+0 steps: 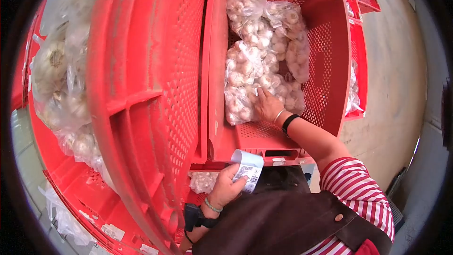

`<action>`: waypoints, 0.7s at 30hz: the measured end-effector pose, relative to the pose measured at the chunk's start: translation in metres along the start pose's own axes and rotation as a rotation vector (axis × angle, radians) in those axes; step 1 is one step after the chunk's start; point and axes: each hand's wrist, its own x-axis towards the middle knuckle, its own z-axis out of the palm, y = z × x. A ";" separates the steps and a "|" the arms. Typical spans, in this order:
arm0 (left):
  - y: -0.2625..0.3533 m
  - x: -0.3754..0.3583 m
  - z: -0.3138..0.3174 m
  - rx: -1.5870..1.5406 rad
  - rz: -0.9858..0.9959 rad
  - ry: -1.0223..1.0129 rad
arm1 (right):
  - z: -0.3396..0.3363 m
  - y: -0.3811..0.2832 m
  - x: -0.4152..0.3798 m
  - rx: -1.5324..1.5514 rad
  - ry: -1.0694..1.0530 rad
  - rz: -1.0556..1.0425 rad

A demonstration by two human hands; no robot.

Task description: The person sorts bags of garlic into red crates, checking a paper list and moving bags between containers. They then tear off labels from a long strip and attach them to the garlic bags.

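My left hand [225, 190] is closed on a curled strip of printed labels [249, 165], its thumb across the front. Dark code squares and text show on the strip. My right hand [269, 106] reaches into a red plastic crate [325, 61] and rests on a clear bag of garlic [239, 105]. Its fingers lie stretched out over the bag's right side, next to a small white label [256, 91]; the fingertips are partly hidden. Several more bags of garlic [259, 33] fill the crate beyond that hand.
A tall red crate [179, 56] stands on its side just left. Farther left, more bagged garlic [61, 66] sits in another crate. Red crates [358, 66] line the right side along the concrete floor [384, 71]. A garlic bag [203, 182] shows below, beside my left hand.
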 end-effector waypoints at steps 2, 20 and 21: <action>-0.003 -0.005 0.007 0.004 -0.014 -0.003 | 0.000 -0.006 0.009 0.049 -0.049 0.128; -0.036 -0.025 0.111 -0.241 -0.096 -0.156 | -0.262 0.058 -0.094 1.022 0.298 0.544; -0.040 -0.019 0.114 -0.197 -0.109 -0.136 | -0.291 0.065 -0.116 0.892 0.292 0.618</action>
